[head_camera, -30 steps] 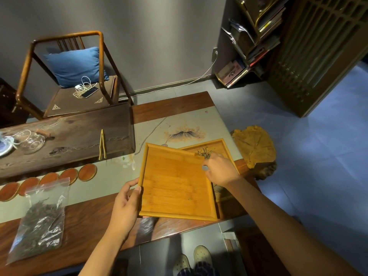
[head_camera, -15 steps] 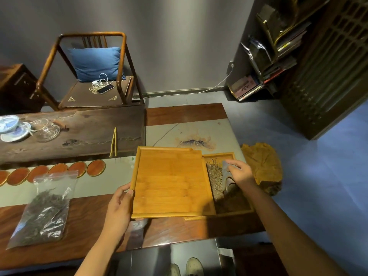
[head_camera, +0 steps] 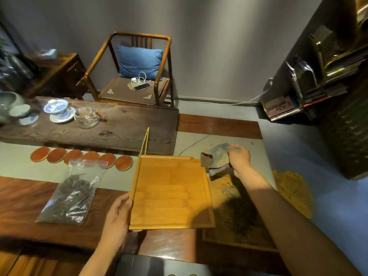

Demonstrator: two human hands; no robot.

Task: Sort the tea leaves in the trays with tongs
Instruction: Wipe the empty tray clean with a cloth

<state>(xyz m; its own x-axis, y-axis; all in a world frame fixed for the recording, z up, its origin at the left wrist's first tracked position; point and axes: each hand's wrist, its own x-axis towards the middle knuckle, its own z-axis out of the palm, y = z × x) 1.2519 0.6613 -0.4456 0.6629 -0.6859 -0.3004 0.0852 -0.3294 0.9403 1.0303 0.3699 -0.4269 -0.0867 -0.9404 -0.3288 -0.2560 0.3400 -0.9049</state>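
An empty bamboo tray [head_camera: 171, 192] lies in front of me, and my left hand [head_camera: 119, 214] grips its left edge. A second tray [head_camera: 256, 247] sits to the right, partly under the first, with loose tea leaves [head_camera: 237, 214] in it. My right hand [head_camera: 239, 160] holds a crumpled bluish bag [head_camera: 216, 158] in the air over the far end of that tray. Bamboo tongs [head_camera: 145, 143] lie untouched on the dark wooden board [head_camera: 127, 126] behind the trays.
A clear zip bag of dark tea leaves [head_camera: 69, 194] lies left of the trays. Several round orange coasters [head_camera: 79, 157] line the runner. Cups and a glass pitcher [head_camera: 87, 118] stand on the board's left. A chair [head_camera: 137, 76] stands behind; a yellow stool [head_camera: 292, 192] at right.
My right hand has risen from the right tray with the bluish bag in it. The left hand keeps its grip on the empty tray. The view has shifted.
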